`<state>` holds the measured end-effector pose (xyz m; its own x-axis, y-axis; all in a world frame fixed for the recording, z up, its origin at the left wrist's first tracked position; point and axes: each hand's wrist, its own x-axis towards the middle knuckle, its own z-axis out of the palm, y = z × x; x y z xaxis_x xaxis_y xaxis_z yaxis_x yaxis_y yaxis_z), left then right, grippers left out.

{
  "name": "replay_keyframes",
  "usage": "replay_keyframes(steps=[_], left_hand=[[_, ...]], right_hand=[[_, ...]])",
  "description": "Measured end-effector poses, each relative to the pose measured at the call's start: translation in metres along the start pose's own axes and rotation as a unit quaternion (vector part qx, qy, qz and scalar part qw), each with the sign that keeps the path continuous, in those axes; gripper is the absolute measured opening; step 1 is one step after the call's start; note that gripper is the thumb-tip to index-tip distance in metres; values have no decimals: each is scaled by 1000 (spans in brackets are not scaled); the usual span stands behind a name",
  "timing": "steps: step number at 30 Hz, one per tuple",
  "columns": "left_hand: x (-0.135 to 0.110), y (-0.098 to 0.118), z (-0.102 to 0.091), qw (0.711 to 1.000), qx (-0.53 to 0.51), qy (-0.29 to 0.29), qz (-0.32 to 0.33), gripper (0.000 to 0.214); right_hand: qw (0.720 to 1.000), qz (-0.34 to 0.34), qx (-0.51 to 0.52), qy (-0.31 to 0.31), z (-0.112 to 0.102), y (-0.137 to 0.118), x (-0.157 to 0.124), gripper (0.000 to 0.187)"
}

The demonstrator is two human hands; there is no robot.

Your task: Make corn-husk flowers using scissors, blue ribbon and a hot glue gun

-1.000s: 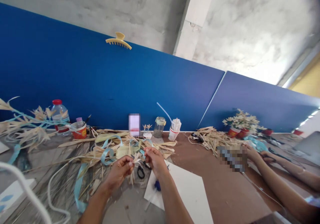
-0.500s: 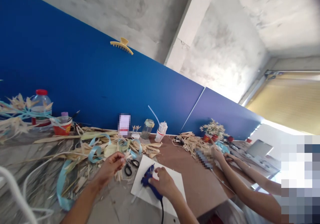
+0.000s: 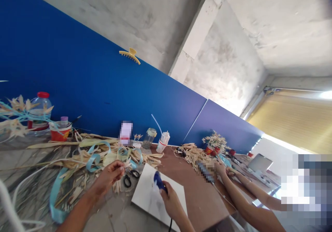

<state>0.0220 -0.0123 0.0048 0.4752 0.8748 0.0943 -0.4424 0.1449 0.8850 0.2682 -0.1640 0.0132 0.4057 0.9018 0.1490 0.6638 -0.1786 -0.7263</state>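
My left hand is closed in a pinch on a small pale husk piece, held over the littered table. My right hand wraps round the handle of a blue glue gun with a black cord. Under the glue gun lies a white board, marked with smudges. Between my left hand and the board rest scissors with black handles; their blades are hard to make out. Dried husk strips and a curled light-blue ribbon spread around my left hand.
Along the blue partition stand a red-capped bottle, a red cup, a glass jar and a white cup with sticks. At right, a co-worker's arms reach over the table near another husk pile.
My right hand has closed on the glue gun's handle and turned it; before, the fingers were looser over it. My left hand still pinches the husk piece. The view has shifted slightly.
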Motion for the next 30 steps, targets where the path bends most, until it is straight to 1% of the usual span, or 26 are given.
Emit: replay_keyframes(steps=[2, 4, 5, 7, 8, 9, 10, 11, 14, 16, 19, 21, 25, 30], left_hand=[[-1, 1, 0, 1000, -3, 2, -7, 34], [-1, 0, 0, 1000, -10, 2, -16, 33], [-1, 0, -1, 1000, -15, 2, -19, 32], [-1, -1, -3, 999, -28, 1, -27, 30], [-1, -1, -4, 999, -35, 1, -31, 29], [-2, -1, -4, 999, -41, 2, -35, 28], [-3, 0, -4, 998, -46, 2, -37, 28], [-4, 2, -4, 998, -49, 0, -39, 27], [-10, 8, -1, 997, -55, -27, -49, 27], [-13, 12, 1, 996, -60, -35, -59, 27], [-16, 15, 3, 995, -61, -39, -67, 29], [-16, 15, 1, 995, -58, -39, -72, 30], [-14, 10, -5, 995, -56, -53, -62, 32], [-12, 9, -8, 996, -55, -54, -50, 34]], right_hand=[[993, 6, 111, 46, -6, 6, 4, 35], [970, 20, 236, 56, -12, 7, 6, 37], [951, 25, 306, 42, -14, 5, 6, 38], [898, 18, 440, -13, -17, -3, 5, 42], [872, 13, 488, -42, -17, -7, 3, 44], [854, 10, 516, -69, -18, -12, 2, 46], [845, 7, 527, -88, -18, -17, 1, 47], [846, 2, 523, -105, -17, -22, 0, 47], [861, -34, 479, -169, -13, -37, 1, 44], [868, -69, 446, -208, -9, -49, 5, 48], [884, -106, 405, -210, -3, -66, 13, 52], [887, -116, 392, -215, 1, -72, 19, 54], [875, -132, 391, -252, 12, -67, 31, 52], [847, -135, 442, -262, 29, -51, 42, 51]])
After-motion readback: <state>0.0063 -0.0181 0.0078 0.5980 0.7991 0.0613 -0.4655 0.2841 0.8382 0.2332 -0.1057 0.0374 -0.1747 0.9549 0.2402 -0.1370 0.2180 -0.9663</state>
